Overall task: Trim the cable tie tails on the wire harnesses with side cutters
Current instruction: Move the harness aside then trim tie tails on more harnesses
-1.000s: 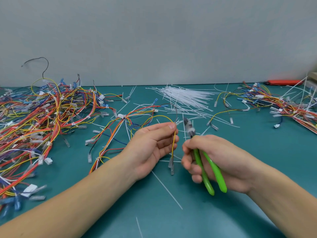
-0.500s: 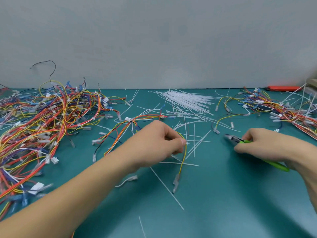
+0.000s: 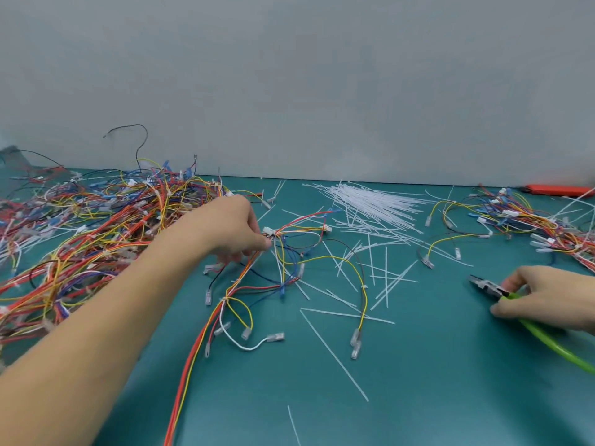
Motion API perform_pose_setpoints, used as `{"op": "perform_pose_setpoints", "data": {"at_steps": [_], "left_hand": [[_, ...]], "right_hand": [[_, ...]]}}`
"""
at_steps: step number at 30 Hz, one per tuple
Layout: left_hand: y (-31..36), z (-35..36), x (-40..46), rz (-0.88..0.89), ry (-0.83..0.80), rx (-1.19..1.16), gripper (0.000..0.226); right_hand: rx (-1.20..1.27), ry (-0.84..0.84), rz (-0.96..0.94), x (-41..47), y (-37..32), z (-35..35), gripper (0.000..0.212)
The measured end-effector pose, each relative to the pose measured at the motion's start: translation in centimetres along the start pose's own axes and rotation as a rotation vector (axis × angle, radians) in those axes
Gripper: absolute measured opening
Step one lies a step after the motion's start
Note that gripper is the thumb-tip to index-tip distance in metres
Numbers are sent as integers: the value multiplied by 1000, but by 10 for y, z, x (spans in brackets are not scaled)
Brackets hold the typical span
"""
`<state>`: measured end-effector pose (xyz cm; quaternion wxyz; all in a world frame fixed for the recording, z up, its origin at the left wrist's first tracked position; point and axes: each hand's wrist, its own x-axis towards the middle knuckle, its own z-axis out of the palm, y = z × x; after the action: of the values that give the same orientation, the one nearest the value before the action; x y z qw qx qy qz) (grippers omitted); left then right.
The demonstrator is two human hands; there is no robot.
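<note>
Teal table (image 3: 418, 397): left hand (image 3: 231, 230) pinches harness (image 3: 289, 252); right hand (image 3: 547, 294) holds side cutters (image 3: 492, 288)

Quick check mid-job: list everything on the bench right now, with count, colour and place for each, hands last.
harness pile: one big tangle, red, yellow, orange, blue and black wires, far left of the bench
single harness: one, multicoloured with clear terminals, centre, under the left hand
second harness pile: one smaller tangle, multicoloured, far right
uncut cable ties: one loose bundle, white, centre back
trimmed tie tails: many, white, scattered over the centre
side cutters: one, green handles, right, on the bench
orange tool: one, back right by the wall
bench mat: one, teal
left hand: grips the single harness near its white connector
right hand: holds the side cutters
</note>
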<state>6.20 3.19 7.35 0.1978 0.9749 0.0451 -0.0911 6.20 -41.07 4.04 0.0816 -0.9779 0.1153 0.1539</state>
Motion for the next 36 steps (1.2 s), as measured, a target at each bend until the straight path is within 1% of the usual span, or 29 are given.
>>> {"op": "perform_pose_setpoints", "data": {"at_steps": [1, 2, 3, 5, 6, 8, 9, 10, 12, 13, 14, 16, 17, 19, 21, 23, 26, 27, 28, 29, 30, 31, 33, 34, 36], "left_hand": [[0, 5, 2, -6, -34, -6, 28], [0, 9, 3, 0, -25, 7, 31], [1, 14, 6, 16, 22, 35, 32], [1, 21, 11, 50, 141, 66, 29], [1, 24, 12, 60, 170, 60, 27], [0, 28, 14, 61, 180, 54, 25], [0, 28, 15, 63, 186, 50, 23], [0, 28, 15, 72, 201, 37, 22], [1, 22, 14, 108, 264, 7, 21], [1, 18, 12, 143, 295, -7, 21], [3, 12, 9, 184, 313, -25, 20], [8, 1, 0, 275, 308, -93, 18], [12, -4, -5, 316, 304, -139, 17], [18, -12, -13, 381, 304, -248, 15], [25, -16, -21, 421, 266, -394, 13], [31, -19, -27, 442, 234, -517, 12], [34, -23, -32, 489, 181, -651, 12], [34, -24, -33, 508, 161, -694, 11], [35, -25, -33, 518, 143, -746, 11], [35, -25, -33, 519, 131, -807, 12], [36, -24, -33, 514, 122, -880, 11], [37, -23, -32, 503, 117, -969, 9], [40, -18, -29, 473, 103, -1181, 6], [41, -15, -27, 446, 96, -1276, 9], [43, -8, -23, 356, 38, -1441, 10]], "right_hand": [[7, 20, 8, 2, 1, 1, 31], [16, 41, 12, 3, 1, 1, 29], [17, 54, 14, 5, 0, 1, 27], [16, 55, 9, 6, -3, 1, 23], [22, 59, 8, 6, -5, 2, 21], [18, 101, 1, 4, -13, 5, 22], [13, 152, -19, 3, -20, 7, 23], [31, 223, -56, -1, -28, 9, 23], [160, 379, -193, -14, -52, 15, 14], [237, 431, -284, -23, -65, 20, 10], [310, 447, -373, -32, -78, 27, 7], [457, 384, -522, -46, -101, 41, 10], [512, 328, -575, -51, -110, 47, 16], [536, 263, -649, -53, -123, 59, 30], [521, 246, -678, -49, -129, 68, 44], [543, 245, -669, -44, -134, 76, 52], [710, 282, -628, -37, -136, 78, 57], [766, 269, -621, -35, -136, 77, 53], [813, 245, -623, -33, -135, 75, 42], [853, 215, -631, -33, -134, 74, 26], [902, 181, -639, -34, -134, 72, 16], [959, 150, -640, -37, -134, 72, 17], [1109, 75, -604, -44, -136, 69, 27], [1206, 6, -590, -47, -136, 66, 31], [1427, -198, -569, -55, -135, 57, 29]]}}
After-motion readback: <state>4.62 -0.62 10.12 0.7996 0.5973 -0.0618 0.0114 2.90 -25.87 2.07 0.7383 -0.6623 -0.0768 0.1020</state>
